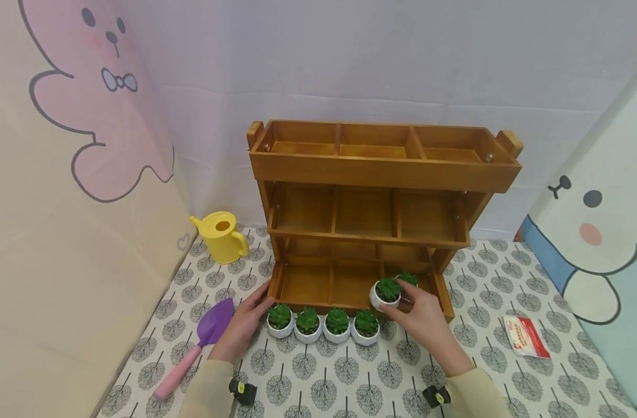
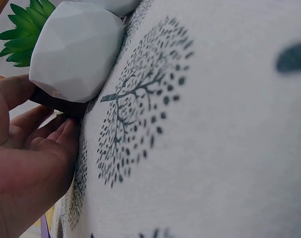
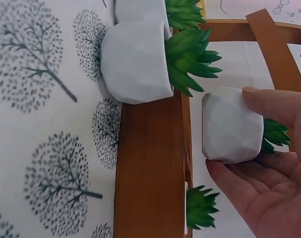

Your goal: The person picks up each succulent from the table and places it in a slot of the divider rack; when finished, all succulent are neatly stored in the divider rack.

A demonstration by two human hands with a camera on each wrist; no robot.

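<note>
My right hand point(image 1: 421, 313) pinches a small succulent in a white faceted pot point(image 3: 232, 126) between thumb and fingers, raised over the front edge of the wooden shelf's lowest tier. Behind it, another potted succulent point(image 3: 201, 208) sits in the right compartment of that tier. At the tier's left front corner, my left hand point(image 1: 245, 325) grips the wooden shelf point(image 1: 360, 305), thumb toward the front and fingers round the side. Several potted succulents point(image 1: 308, 325) stand in a row on the cloth along the shelf's front; the leftmost pot point(image 2: 78, 52) is close to my left thumb.
A purple trowel with a pink handle point(image 1: 178, 371) lies left of my left hand. The yellow watering can point(image 1: 223, 238) stands behind it, left of the shelf. A red and white packet point(image 1: 526, 337) lies on the right of the tree-print cloth point(image 1: 323, 371).
</note>
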